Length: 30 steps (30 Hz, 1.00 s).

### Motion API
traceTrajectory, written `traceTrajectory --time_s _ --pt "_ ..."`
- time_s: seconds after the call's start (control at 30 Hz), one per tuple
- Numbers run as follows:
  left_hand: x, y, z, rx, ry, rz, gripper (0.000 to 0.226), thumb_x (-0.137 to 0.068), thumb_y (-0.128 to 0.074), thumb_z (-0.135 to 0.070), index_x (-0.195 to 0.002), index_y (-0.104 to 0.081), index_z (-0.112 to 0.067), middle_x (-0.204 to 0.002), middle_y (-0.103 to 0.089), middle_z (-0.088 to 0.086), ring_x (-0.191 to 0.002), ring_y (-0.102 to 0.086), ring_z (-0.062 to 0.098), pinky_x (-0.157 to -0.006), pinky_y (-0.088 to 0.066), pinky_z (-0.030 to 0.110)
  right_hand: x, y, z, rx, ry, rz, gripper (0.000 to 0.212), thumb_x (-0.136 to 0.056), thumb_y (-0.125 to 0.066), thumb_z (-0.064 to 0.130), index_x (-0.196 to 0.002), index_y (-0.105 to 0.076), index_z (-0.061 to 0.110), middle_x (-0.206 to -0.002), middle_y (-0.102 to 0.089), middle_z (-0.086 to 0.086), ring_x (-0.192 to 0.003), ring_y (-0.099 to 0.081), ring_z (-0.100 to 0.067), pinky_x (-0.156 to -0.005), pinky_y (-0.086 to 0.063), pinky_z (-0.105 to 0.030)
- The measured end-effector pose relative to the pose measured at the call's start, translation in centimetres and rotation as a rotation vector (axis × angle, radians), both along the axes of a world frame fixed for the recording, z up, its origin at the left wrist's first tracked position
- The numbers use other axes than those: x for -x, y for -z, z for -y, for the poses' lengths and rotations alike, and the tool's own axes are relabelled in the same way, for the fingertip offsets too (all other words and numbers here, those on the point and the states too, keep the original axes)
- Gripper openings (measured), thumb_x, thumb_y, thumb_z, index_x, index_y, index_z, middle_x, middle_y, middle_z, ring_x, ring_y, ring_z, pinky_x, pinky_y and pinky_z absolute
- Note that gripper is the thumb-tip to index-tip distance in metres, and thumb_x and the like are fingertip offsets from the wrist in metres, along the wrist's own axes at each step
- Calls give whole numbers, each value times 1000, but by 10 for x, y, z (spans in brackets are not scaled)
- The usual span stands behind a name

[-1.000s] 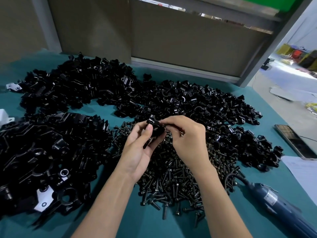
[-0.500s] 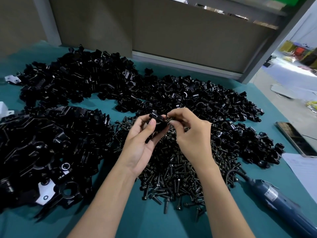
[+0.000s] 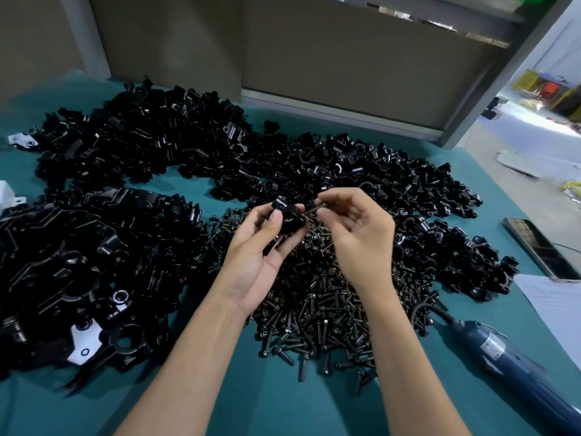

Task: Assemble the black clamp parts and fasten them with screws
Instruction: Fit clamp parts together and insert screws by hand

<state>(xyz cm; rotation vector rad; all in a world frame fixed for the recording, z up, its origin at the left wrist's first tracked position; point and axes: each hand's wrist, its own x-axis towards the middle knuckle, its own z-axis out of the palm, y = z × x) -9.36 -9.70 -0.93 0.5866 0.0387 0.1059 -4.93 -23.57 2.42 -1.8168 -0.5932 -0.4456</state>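
Seen from the head camera, a worker at a teal-covered table was in the middle of fitting a fastener to a small black clamp, held above the near pile of screws. The left hand gripped the clamp between thumb and curled fingertips, palm turned up, while the right hand pinched a single screw between thumb and forefinger, its tip pointed at the clamp's right edge and just beside it. Whether the tip had entered a hole could not be told, the black parts being too dark to read. Loose clamp halves lay heaped beyond the hands, with a further heap of larger black brackets to the left. An electric screwdriver rested untouched near the right forearm, close to a phone and a sheet of paper. The step in hand appeared to be starting the screw by finger. The next move would likely call for lining the screw squarely with its hole, holding both halves together so they did not slip apart, and seating the thread before the driver was picked up.
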Motion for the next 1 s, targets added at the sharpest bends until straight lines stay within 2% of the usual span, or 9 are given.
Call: traceTrajectory --time_s 0.1,0.2,0.27,0.37,0.53,0.63,0.77,0.9,1.0 --pt "0 0 -2 17 -28 -11 35 -88 -61 -16 -118 -56 2 -118 -71 17 -113 -68 28 -90 -57 33 -2 -1 10 5 93 -5 26 -87 -68 -6 -98 -69 17 -93 -70 10 -87 -68 -4 -81 -55 -20" --pt "0 1 -7 67 -62 -13 33 -89 -60 -16 -117 -55 0 -117 -72 18 -112 -69 30 -88 -58 34 -4 5 23 172 148 -50 19 -88 -72 1 -94 -72 19 -84 -69 13 -76 -64 -1 -72 -50 -12" --pt "-1 0 -10 93 -79 0 33 -90 -59 -16 -118 -52 -2 -116 -72 19 -110 -70 32 -88 -59 34 -3 11 28 284 153 -82 11 -88 -74 9 -92 -74 19 -79 -69 11 -71 -62 -2 -68 -48 -13" --pt "-2 0 -12 92 -97 12 36 -91 -58 -17 -124 -48 -4 -114 -72 18 -108 -70 32 -87 -59 33 -1 16 27 340 139 -115 10 -89 -74 11 -93 -74 20 -82 -70 12 -76 -63 -4 -72 -50 -15" --pt "-3 1 -12 79 -98 -1 28 -98 -53 -12 -124 -48 -4 -112 -73 17 -106 -71 31 -86 -59 34 2 11 18 188 52 -151 26 -89 -69 -2 -102 -69 21 -95 -71 12 -91 -67 -2 -83 -52 -15" --pt "-3 2 -13 97 -94 3 23 -98 -54 -12 -119 -51 -3 -111 -73 18 -106 -71 32 -87 -59 35 4 12 18 312 84 -171 27 -89 -67 -3 -99 -71 22 -94 -69 17 -89 -64 -1 -82 -51 -14" --pt "-2 3 -15 109 -110 8 27 -93 -59 -15 -116 -53 -3 -113 -73 19 -107 -71 32 -89 -58 36 10 14 15 490 97 -116 37 -85 -61 -5 -104 -71 25 -112 -61 20 -117 -51 -5 -103 -34 -18" --pt "-3 3 -18 115 -130 12 28 -91 -60 -16 -114 -53 -4 -111 -74 17 -106 -72 30 -87 -59 35 19 10 6 584 -80 -133 39 -81 -62 -2 -102 -71 30 -102 -64 23 -110 -51 -2 -95 -35 -12" --pt "-3 4 -19 109 -139 8 20 -98 -55 -14 -114 -54 -3 -111 -74 16 -105 -72 30 -88 -59 35 23 11 3 707 -133 -129 33 -80 -63 5 -103 -71 28 -92 -63 19 -101 -50 -7 -90 -40 -20"
